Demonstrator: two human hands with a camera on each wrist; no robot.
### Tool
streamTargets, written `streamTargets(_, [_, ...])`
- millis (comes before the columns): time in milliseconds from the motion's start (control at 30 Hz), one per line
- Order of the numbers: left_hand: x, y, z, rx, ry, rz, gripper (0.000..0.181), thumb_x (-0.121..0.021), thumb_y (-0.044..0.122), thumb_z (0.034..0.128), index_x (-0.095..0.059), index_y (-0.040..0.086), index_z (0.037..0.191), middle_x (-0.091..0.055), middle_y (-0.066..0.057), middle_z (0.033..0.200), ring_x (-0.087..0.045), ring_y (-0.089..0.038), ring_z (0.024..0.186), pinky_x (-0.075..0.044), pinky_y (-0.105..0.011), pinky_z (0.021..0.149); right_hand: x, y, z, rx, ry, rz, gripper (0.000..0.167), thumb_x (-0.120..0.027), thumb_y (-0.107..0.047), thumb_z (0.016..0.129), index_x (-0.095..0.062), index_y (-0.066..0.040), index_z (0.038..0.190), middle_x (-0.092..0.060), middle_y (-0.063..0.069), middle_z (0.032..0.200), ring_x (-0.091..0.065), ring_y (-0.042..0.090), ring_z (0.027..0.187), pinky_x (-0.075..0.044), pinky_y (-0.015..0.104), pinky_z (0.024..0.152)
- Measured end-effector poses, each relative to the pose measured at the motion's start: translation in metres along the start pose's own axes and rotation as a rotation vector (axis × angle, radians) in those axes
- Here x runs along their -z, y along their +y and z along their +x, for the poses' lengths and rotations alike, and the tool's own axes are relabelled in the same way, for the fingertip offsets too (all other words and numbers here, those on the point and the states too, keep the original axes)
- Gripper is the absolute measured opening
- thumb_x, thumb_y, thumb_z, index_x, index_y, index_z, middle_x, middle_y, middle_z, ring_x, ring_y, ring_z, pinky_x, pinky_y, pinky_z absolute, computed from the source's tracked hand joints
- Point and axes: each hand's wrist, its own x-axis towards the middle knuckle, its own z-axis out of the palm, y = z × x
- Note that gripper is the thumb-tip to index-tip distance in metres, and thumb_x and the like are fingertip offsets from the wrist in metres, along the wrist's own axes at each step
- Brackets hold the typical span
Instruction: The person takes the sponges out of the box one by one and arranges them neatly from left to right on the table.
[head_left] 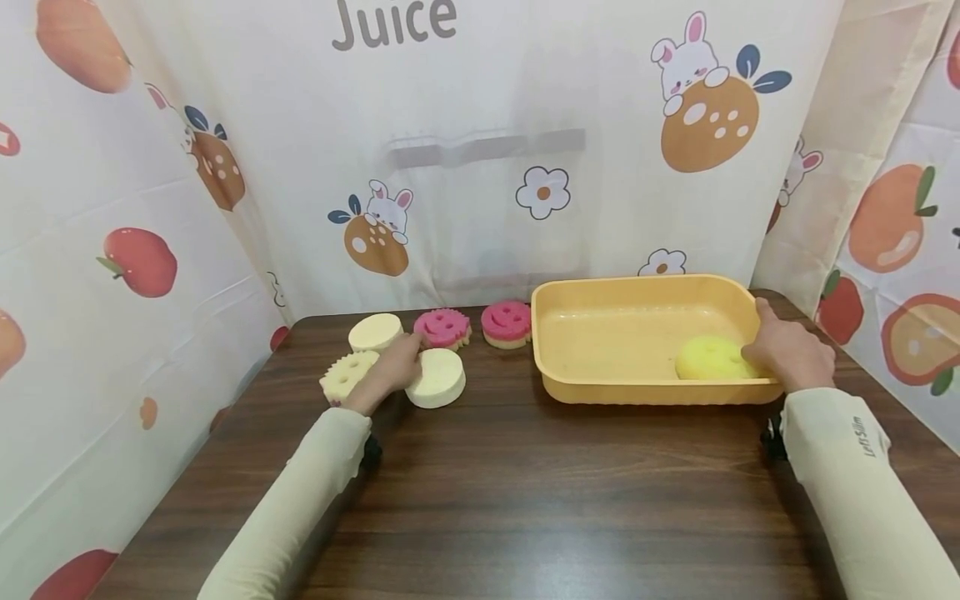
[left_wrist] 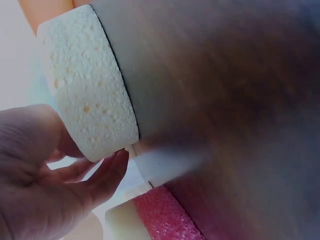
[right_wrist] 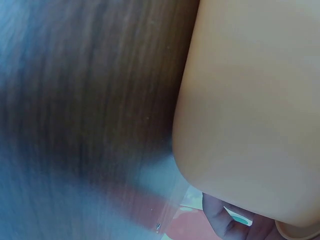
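My left hand (head_left: pixel 393 367) is at a round cream sponge (head_left: pixel 437 380) on the dark wooden table; in the left wrist view, thumb and fingers hold the edge of this pale, porous sponge (left_wrist: pixel 90 82). Around that hand lie another round cream sponge (head_left: pixel 376 332), a cream spiky-edged sponge (head_left: pixel 348 377) and a pink spiky smiley sponge (head_left: pixel 441 327). My right hand (head_left: pixel 795 350) grips the right rim of a yellow-orange plastic basin (head_left: pixel 585 390), its fingers (right_wrist: pixel 215 212) against the outer wall. Inside the basin sits a bright yellow smiley sponge (head_left: pixel 712 358), partly hidden by the front wall.
A round pink smiley sponge (head_left: pixel 506 323) lies against the basin's left side. The wooden table (head_left: pixel 540 492) stretches toward me. Printed fabric (head_left: pixel 480 225) hangs behind the table and along both sides.
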Motion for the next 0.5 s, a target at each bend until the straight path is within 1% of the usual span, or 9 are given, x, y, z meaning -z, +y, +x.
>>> streamTargets(133, [0.0002,-0.0008,-0.0006,-0.03,0.065,-0.048,0.021,-0.049,0.0,0.0908,-0.059,-0.007,0.108,-0.064,-0.021,0.096,-0.061,-0.033,0.094,-0.052,-0.047,0.085,0.0008,0.0011,-0.0007,0.004,0.01,-0.005,0.091,-0.051,-0.024,0.09,0.009,-0.005,0.156,-0.049,0.046,0.118,-0.056,0.054,0.091,-0.039,0.064,0.072])
streamTargets(233, [0.0024,0.0031,-0.0001,-0.017,0.084,-0.083,0.022,-0.051,0.006,0.0933,-0.058,-0.006,0.111,-0.062,-0.019,0.093,-0.057,-0.029,0.088,-0.05,-0.044,0.079,0.0015,0.0015,-0.0012,0.001,0.009,-0.003,0.091,-0.051,-0.025,0.091,0.008,-0.005,0.156,-0.048,0.046,0.121,-0.054,0.056,0.094,-0.039,0.066,0.074])
streamTargets(333, [0.0049,0.0068,0.0013,0.0,0.081,-0.102,0.026,-0.051,0.01,0.0955,-0.057,-0.004,0.116,-0.063,-0.018,0.098,-0.058,-0.028,0.09,-0.051,-0.042,0.079,0.0013,0.0008,-0.0015,-0.005,0.003,0.001,0.091,-0.051,-0.026,0.091,0.008,-0.005,0.156,-0.045,0.047,0.124,-0.053,0.058,0.098,-0.039,0.067,0.076])
streamTargets(500, [0.0074,0.008,0.0022,0.009,0.087,-0.114,0.029,-0.049,0.012,0.0967,-0.057,-0.003,0.12,-0.063,-0.02,0.106,-0.061,-0.031,0.097,-0.052,-0.044,0.082,0.0006,-0.0004,-0.0004,-0.003,-0.005,0.004,0.09,-0.051,-0.026,0.092,0.009,-0.006,0.156,-0.043,0.047,0.127,-0.051,0.059,0.102,-0.038,0.068,0.077])
